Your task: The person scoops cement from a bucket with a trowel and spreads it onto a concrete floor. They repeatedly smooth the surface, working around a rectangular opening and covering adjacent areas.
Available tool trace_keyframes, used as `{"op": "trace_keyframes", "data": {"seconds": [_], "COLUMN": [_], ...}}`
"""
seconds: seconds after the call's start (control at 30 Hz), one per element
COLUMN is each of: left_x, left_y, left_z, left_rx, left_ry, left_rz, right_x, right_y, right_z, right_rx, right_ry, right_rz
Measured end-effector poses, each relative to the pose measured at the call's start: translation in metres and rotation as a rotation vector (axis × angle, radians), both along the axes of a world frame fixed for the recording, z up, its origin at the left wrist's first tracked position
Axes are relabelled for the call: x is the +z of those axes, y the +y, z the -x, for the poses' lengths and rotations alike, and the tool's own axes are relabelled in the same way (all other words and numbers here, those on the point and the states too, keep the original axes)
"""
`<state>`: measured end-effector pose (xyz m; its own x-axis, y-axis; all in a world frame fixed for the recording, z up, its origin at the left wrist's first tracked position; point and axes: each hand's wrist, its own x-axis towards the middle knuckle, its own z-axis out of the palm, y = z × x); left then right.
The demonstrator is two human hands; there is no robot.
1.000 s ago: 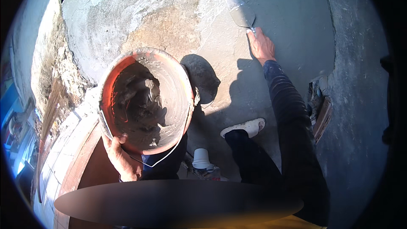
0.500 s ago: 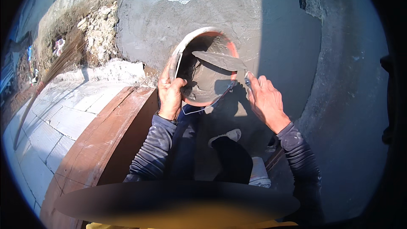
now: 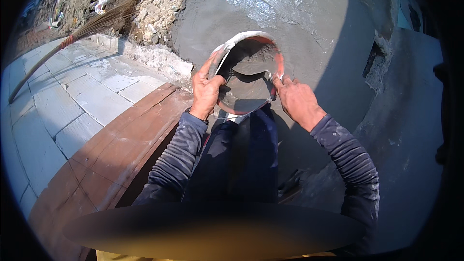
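My left hand (image 3: 207, 92) grips the left rim of a round orange bucket (image 3: 279, 60), thumb over the edge and fingers along the outside. Pale dried cement coats its upper rim. Wet grey mortar (image 3: 244, 92) lies inside, partly in shadow. My right hand (image 3: 298, 100) is closed at the bucket's right rim, round the handle of a trowel; its fingers hide most of the handle. The trowel's grey blade (image 3: 249, 78) is down inside the bucket, at the mortar. A thin wire bail hangs at the bucket's near side, above my legs.
Smooth wet cement (image 3: 299, 34) spreads beyond the bucket, with rubble (image 3: 157, 12) at its left edge. A twig broom (image 3: 96, 24) leans over pale paving (image 3: 79, 94) at left. A reddish-brown stone ledge (image 3: 113, 142) runs beside my left arm. A hole (image 3: 372, 58) breaks the surface at right.
The trowel blade has moved from across the bucket's top down into it, and my right hand has come to the rim. My view has shifted, and the bucket sits farther right.
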<state>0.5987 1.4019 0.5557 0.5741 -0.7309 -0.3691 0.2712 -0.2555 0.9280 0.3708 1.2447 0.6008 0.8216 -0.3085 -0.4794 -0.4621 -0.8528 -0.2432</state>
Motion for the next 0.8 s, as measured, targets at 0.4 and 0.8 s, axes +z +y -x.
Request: {"op": "trace_keyframes", "data": {"seconds": [0.4, 0.8], "left_x": [0.013, 0.047], "left_y": [-0.016, -0.021], "left_z": [0.01, -0.002], "left_rx": [-0.003, -0.174], "left_ry": [-0.208, -0.387], "left_rz": [0.018, 0.061], "right_x": [0.011, 0.047], "right_y": [-0.022, 0.0], "right_z": [-0.037, -0.004], "right_rx": [-0.071, -0.19], "right_ry": [0.013, -0.005], "right_rz": [0.148, 0.03]}}
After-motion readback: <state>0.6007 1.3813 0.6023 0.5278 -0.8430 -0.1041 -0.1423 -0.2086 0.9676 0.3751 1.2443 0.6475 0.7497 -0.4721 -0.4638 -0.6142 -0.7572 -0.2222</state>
